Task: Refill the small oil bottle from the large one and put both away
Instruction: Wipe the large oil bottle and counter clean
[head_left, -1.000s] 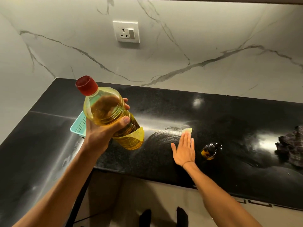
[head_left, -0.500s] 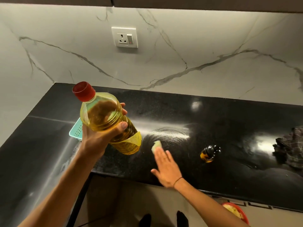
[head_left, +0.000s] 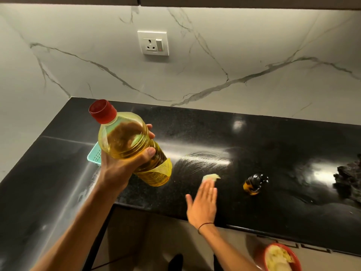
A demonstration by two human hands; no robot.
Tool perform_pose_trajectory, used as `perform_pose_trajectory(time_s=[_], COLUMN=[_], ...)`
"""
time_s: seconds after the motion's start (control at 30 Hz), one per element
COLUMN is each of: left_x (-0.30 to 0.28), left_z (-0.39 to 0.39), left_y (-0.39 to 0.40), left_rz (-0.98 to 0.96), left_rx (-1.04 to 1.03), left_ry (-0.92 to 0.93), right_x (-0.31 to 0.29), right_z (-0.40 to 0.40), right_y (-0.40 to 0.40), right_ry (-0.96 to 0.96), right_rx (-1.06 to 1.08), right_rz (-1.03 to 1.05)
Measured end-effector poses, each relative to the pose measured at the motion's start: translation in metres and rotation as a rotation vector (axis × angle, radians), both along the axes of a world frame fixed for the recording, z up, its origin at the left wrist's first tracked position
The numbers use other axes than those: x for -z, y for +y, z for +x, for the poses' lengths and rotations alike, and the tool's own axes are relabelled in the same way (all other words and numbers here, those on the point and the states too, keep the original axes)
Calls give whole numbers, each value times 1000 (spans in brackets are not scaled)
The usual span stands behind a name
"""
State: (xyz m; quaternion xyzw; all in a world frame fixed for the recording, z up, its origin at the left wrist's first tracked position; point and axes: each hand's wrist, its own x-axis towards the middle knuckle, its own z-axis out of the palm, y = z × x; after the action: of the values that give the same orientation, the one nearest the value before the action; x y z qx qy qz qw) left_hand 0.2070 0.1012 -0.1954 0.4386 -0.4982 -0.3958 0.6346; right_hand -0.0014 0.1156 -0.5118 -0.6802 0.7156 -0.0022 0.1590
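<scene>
Counted: two bottles, two hands, one cloth scrap, one basket, one bin, one wall socket.

Large oil bottle (head_left: 132, 145), red cap on, gripped around the body by left hand (head_left: 117, 173); held tilted above the black counter (head_left: 273, 137), cap up and away from the wrist, base down toward the right. Roughly full of yellow oil.

Right hand (head_left: 202, 202) flat and spread, fingers straight, pressing on the counter near its front edge. Pale cloth scrap (head_left: 212, 177) showing just beyond the fingertips; most of it covered by the fingers. Smear arcs on the counter beyond it.

Small oil bottle (head_left: 255, 183) lying on its side on the counter, right of the right hand, apart from it. Cap dark against dark stone; hard to make out.

Teal basket (head_left: 94, 156) behind the left hand, mostly hidden by bottle and wrist.

Dark crumpled fabric (head_left: 349, 182) far right, cut off by the frame.

Red bin (head_left: 281, 258) below the counter, right of the right forearm, partly cut off.

Wall socket (head_left: 153, 43) above.
</scene>
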Motion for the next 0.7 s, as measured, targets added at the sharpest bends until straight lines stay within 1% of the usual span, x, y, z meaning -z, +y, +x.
perform_pose_trajectory(time_s=[0.1, 0.2, 0.3, 0.37, 0.4, 0.43, 0.47, 0.53, 0.63, 0.7], left_x=[1, 3, 3, 2, 1, 1, 1, 2, 7, 10], left_z=[-2, -7, -10, -11, -12, -14, -15, -16, -18, -22], left_y=[-1, -5, -7, -9, -11, -12, -13, -14, -16, -16], left_rz=[1, 2, 6, -2, -6, -5, 0, 11, 21, 18], left_rx=[4, 33, 40, 40, 38, 40, 40, 28, 30, 26], left_ry=[-10, -33, -21, -18, -20, -25, -29, -27, -44, -54], right_x=[-5, -12, -8, -4, -3, -2, -2, -3, -11, -16], right_z=[46, 65, 37, -1, -22, -42, -62, -91, -94, -74], right_y=[-14, -32, -19, -10, -10, -14, -20, -40, -86, -119], right_ry=[-14, 23, 45, 25, 21, 27, 49, 117, 150, 105], right_rx=[-241, -516, -814, -933, -938, -899, -824, -595, -263, -159], right_rz=[-6, 43, -11, -72, -85, -90, -85, -46, -1, 21])
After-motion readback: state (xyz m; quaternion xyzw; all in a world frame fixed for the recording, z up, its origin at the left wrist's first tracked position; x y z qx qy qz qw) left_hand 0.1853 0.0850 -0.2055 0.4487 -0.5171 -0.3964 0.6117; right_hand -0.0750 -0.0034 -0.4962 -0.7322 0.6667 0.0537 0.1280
